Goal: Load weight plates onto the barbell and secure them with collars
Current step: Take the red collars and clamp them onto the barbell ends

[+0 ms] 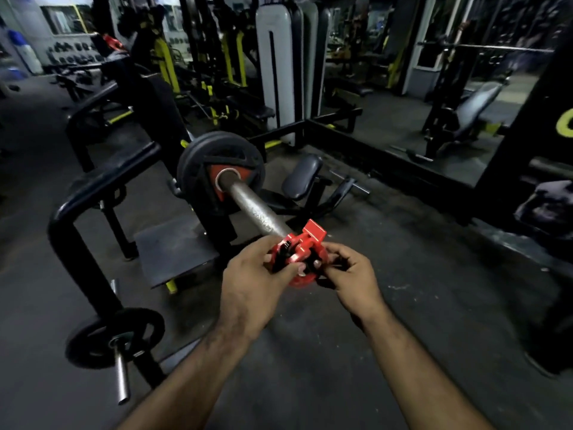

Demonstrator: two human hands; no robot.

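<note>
A steel barbell sleeve (252, 207) points toward me from a rack. Black weight plates (198, 169) with a red hub sit far up the sleeve. At the sleeve's near end is a red clamp collar (299, 252) with its lever flipped up. My left hand (254, 283) grips the collar's left side. My right hand (350, 277) pinches its right side. Both hands hide the lower half of the collar and the tip of the sleeve.
The black bench rack frame (93, 187) stands to the left. A small black plate (114, 336) hangs on a storage peg at lower left. A padded seat (302, 176) lies behind the bar. Further machines and benches fill the back. Dark floor spreads to the right.
</note>
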